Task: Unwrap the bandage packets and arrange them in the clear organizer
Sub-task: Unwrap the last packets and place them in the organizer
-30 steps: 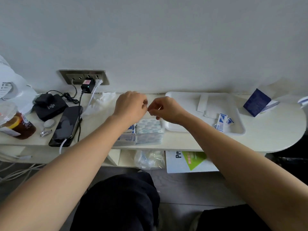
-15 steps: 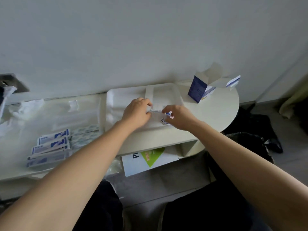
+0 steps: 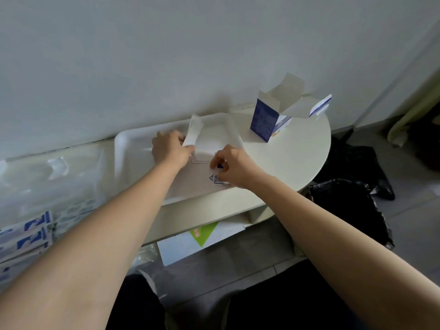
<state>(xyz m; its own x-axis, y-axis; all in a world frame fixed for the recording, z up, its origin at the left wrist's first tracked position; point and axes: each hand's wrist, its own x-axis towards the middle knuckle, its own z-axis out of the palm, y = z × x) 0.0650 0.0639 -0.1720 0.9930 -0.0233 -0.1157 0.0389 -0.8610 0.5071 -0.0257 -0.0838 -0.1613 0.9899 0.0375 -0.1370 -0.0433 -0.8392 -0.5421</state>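
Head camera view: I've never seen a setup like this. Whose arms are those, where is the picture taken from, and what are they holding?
No machine here: a person wears a camera on the head, so you look down along their own two arms. The left hand holds a white strip tilted up over a white tray. The right hand pinches a small blue-and-white packet near the tray's front edge. On the pale table stands an opened blue box; more packets lie far left, blurred.
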